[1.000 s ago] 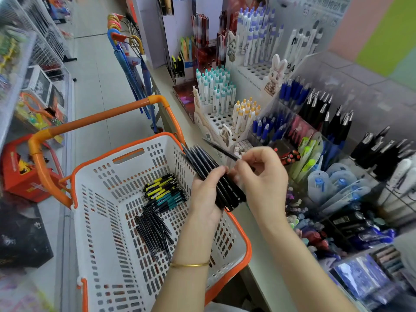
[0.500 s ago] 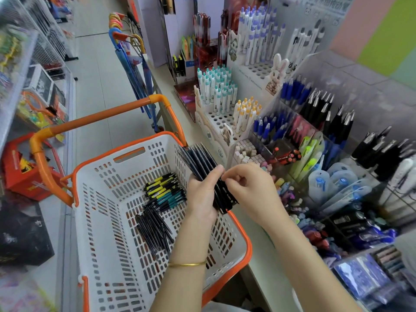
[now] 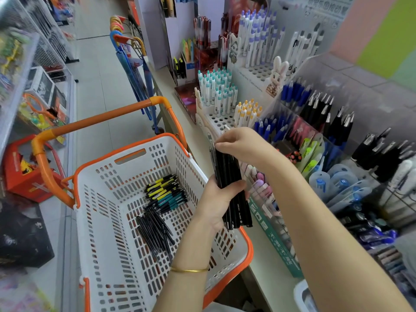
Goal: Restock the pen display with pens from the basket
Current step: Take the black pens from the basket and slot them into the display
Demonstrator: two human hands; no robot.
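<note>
My left hand (image 3: 219,200) grips a bundle of black pens (image 3: 233,190), held nearly upright over the right rim of the white and orange basket (image 3: 99,199). My right hand (image 3: 242,145) pinches the top ends of that bundle. Inside the basket lie a loose pile of black pens (image 3: 155,228) and a bunch of yellow and teal pens (image 3: 166,192). The pen display (image 3: 326,131) fills the counter to the right, with rows of white, blue and black pens standing in holders.
The basket's orange handle (image 3: 101,119) arches up on the far side. A white perforated pen stand (image 3: 216,120) sits just behind my hands. Umbrellas (image 3: 132,70) lean at the counter's end. Shelves with toys and a red box (image 3: 24,174) line the aisle's left side.
The bundle has swung from slanting left to almost upright and moved right toward the counter. My right hand, which had drawn one pen out, has come back onto the bundle's top.
</note>
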